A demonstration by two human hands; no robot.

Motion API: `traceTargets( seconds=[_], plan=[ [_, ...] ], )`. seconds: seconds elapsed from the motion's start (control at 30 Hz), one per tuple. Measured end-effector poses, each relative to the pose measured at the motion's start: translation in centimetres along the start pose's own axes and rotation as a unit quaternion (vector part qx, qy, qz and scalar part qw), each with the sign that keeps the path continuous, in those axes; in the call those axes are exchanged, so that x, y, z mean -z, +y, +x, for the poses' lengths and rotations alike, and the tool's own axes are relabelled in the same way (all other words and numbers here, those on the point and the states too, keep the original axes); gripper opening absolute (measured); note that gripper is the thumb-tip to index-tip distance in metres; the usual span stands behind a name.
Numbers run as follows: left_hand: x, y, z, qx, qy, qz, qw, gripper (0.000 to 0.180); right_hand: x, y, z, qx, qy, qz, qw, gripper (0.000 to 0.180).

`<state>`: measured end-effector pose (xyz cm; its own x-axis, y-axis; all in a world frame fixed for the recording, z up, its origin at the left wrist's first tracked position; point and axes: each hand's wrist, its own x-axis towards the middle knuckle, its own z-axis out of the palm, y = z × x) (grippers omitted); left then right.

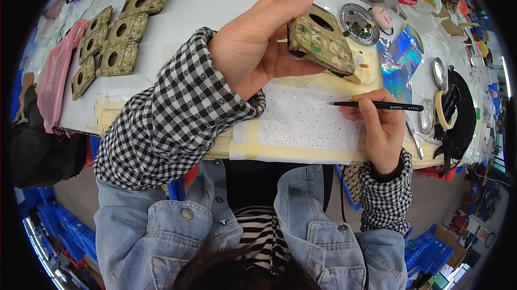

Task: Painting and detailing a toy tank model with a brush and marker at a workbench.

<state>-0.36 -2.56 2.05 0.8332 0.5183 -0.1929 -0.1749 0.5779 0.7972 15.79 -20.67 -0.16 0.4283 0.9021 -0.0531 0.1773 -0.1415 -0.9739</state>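
My left hand (245,45) is raised over the table, closed around a camouflage-patterned case (329,42) with a dark oval hole near its upper end. The case is tilted, with its patterned face up. My right hand (381,131) pinches a pair of black tweezers (390,106) whose fine silver tip points left. That tip hovers above or rests on a white sheet (307,117); I cannot tell which. Many tiny shiny specks lie scattered over the sheet, which has yellowish tape along its edges. Whether the tip grips a speck is too small to see.
More camouflage cases (117,57) lie in rows at the left, beside a pink mesh basket (60,77). Right of centre are a round tin (359,23), a shiny holographic pouch (397,66), metal tweezers (415,142), a tape roll (444,117) and black cloth (464,109).
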Motion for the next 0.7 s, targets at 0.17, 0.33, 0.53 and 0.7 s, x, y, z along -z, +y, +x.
traceTargets(
  seconds=[0.17,0.33,0.53,0.7],
  plan=[
    [-0.1,0.0,0.0,0.003,0.003,-0.001,1.0,0.046,0.1,0.1,0.0,0.008,-0.002,-0.013,1.0,0.015],
    [-0.3,0.2,-0.3,-0.005,0.033,0.013,0.999,0.047,0.4,0.2,-0.1,0.02,0.016,-0.004,1.0,0.015],
    [0.9,0.7,-0.2,-0.01,-0.043,0.072,0.996,0.033,0.8,-1.9,-0.8,0.138,0.074,-0.023,0.987,0.013],
    [2.1,1.6,-1.2,0.052,-0.124,0.075,0.988,0.022,0.3,-5.4,0.7,0.369,0.05,-0.185,0.91,0.022]
  ],
)
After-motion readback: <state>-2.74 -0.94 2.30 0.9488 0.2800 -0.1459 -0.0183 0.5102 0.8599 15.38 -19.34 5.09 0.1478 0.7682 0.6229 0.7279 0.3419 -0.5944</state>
